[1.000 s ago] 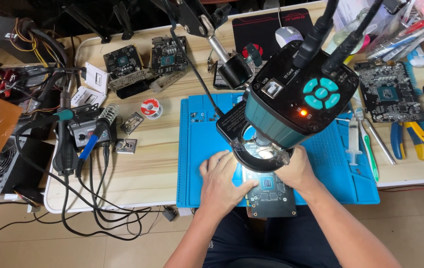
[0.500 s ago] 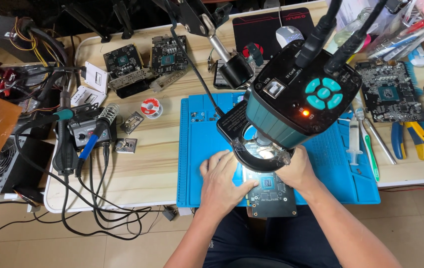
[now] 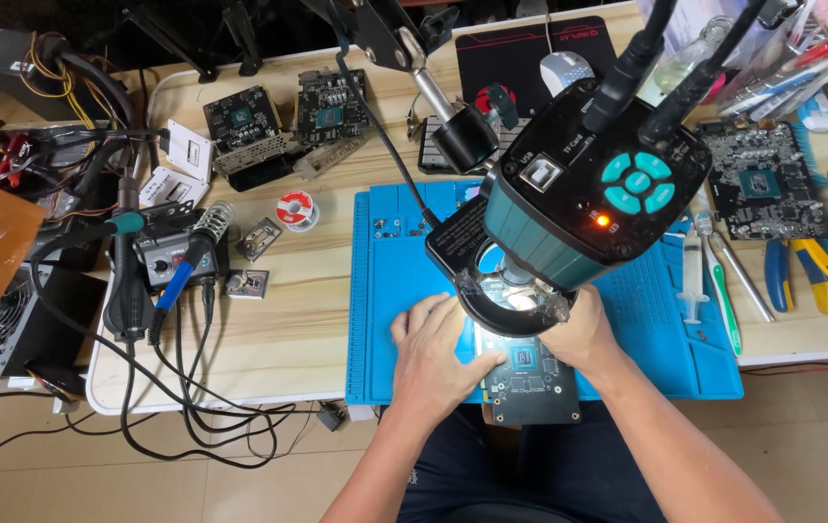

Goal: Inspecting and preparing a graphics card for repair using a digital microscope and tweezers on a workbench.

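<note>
Circuit board (image 3: 533, 373) lies on the blue mat (image 3: 390, 320), overhanging its near edge, under the microscope (image 3: 578, 208). Left hand (image 3: 433, 358) and right hand (image 3: 583, 329) seemingly press it flat, fingers spread; a nudge could tip it off.

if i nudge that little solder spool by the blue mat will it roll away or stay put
The solder spool seems to lie flat on its flange on the wooden bench, so a nudge would probably slide it rather than roll it. It looks small but likely heavy for its size, being wound with wire. Tipped on edge, it could roll.
</note>
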